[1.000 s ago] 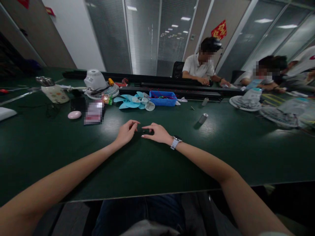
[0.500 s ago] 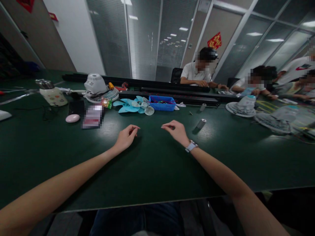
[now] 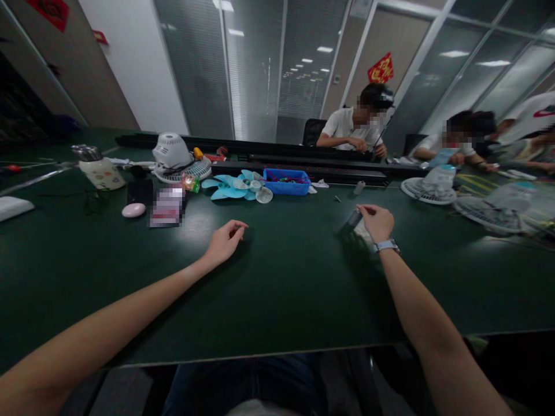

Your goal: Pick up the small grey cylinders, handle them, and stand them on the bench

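My right hand [image 3: 378, 222] has its thumb and fingertips pinched at the top of a small silver metal cylinder [image 3: 354, 218], which stands slightly tilted in view on the green table [image 3: 277, 289]. The fingers partly cover its upper end. My left hand [image 3: 224, 241] hovers low over the table, fingers curled and thumb close to the index finger. Whatever may lie between those fingertips is too small to make out. Beyond the hands are light-blue fan blades [image 3: 232, 188] and a blue bin [image 3: 287, 184] with small parts and red wires inside.
A second small cylinder [image 3: 359, 188] stands farther back. White fan bases [image 3: 171, 151] sit at left and right. At left are a tumbler [image 3: 100, 172], a pink oval item [image 3: 133, 210] and a snack packet [image 3: 191, 182]. Black rails [image 3: 312, 164] cross the table; co-workers sit beyond.
My right hand has moved right, from the middle of the table to the metal cylinder, and its fingertips are now at the cylinder's top. My left hand has stayed nearly still.
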A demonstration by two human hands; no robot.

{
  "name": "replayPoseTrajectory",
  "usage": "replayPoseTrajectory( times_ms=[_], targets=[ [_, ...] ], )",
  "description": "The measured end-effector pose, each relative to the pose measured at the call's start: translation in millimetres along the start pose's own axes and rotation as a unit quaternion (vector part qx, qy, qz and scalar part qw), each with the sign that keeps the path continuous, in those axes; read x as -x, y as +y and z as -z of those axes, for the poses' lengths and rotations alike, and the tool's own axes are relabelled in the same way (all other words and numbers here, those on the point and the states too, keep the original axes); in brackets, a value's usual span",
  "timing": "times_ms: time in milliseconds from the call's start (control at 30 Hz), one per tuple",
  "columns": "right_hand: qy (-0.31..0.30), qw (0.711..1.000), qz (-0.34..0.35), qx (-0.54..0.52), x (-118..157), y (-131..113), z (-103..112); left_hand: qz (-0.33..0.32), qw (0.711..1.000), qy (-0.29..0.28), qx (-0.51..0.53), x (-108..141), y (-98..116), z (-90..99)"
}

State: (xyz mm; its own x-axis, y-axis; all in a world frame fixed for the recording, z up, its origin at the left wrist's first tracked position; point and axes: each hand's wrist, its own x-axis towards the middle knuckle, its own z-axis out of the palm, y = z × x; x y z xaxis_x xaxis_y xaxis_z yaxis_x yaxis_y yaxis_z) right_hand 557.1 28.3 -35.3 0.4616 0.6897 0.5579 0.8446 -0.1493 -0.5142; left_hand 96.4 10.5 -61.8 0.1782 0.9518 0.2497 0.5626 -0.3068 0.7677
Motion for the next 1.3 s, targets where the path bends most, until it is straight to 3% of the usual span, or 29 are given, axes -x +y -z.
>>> replayPoseTrajectory(
  times_ms=[400, 733, 867, 1167, 1300],
  targets=[
    [0.024, 0.998, -0.025, -0.046, 4, 2, -13, 0.005, 0.999, -0.038, 0.019, 0, 8, 3.3],
    [-0.002, 0.994, -0.037, -0.099, 13, 6, -16, 0.041, 0.998, -0.031, 0.031, 0, 13, 7.8],
    [-0.025, 0.992, -0.048, -0.118, 15, 9, -17, 0.049, 0.997, -0.062, 0.022, -2, 16, 9.6],
    [-0.027, 0.957, -0.143, -0.252, 11, 20, -28, 0.056, 0.995, -0.079, 0.020, -1, 17, 11.4],
    [-0.044, 0.959, -0.136, -0.243, 11, 27, -31, 0.047, 0.996, -0.075, 0.018, -2, 16, 10.5]
  ],
)
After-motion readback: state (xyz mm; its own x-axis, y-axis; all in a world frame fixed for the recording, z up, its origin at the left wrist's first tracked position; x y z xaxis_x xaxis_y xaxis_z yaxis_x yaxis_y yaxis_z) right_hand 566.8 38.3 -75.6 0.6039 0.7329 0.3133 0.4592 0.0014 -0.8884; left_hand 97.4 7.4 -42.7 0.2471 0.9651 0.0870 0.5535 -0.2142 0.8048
